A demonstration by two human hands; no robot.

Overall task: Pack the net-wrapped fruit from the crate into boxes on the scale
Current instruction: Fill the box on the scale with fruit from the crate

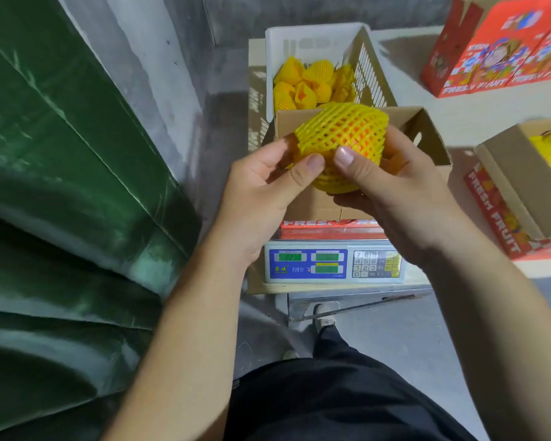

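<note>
Both hands are up at the centre of the frame, cradling one round orange fruit in yellow foam netting (pixel 342 144). The left hand (pixel 261 198) has its thumb pressed on the net's near side, fingers curled behind; the right hand (pixel 392 192) cups it from below and the right, thumb on the front. So the fruit is gripped on both sides and held in the air above the open brown cardboard box (pixel 427 135), which sits on the white electronic scale with the blue display panel (pixel 334 265). Behind, at upper centre, the white slatted plastic crate (pixel 312 36) holds more netted fruit. At the right edge a second cardboard box (pixel 509 183) shows yellow netting inside. This looks like the placing step. Next, I'd say: lower the fruit into the box and let go gently so the net stays on.
</note>
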